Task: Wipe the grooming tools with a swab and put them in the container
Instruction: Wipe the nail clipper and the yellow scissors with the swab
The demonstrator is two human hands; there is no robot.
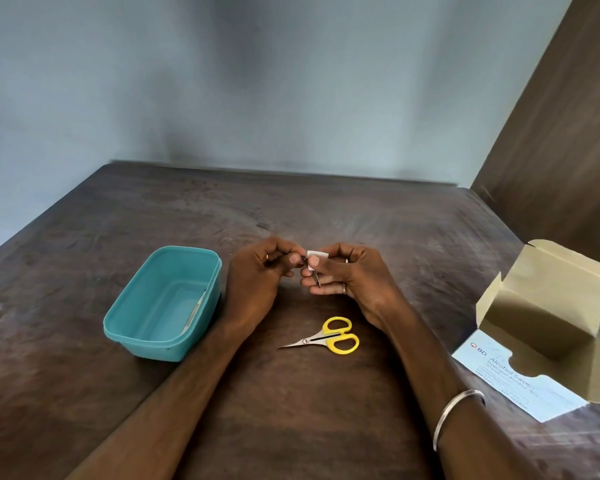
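My left hand [260, 268] pinches one end of a thin metal tool [317, 279], probably tweezers, above the middle of the table. My right hand [347, 275] holds a small white swab [314, 256] folded around that tool, whose tip points down across my right fingers. A teal plastic container [163, 303] stands just left of my left hand, with one metal tool [194, 311] lying inside along its right wall. Small scissors with yellow handles [326, 337] lie on the table below my hands, blades pointing left.
An open cardboard box of alcohol swabs [548, 317] lies at the right edge of the dark wooden table [291, 410]. A blue-grey wall stands behind the table and a brown panel rises at the right.
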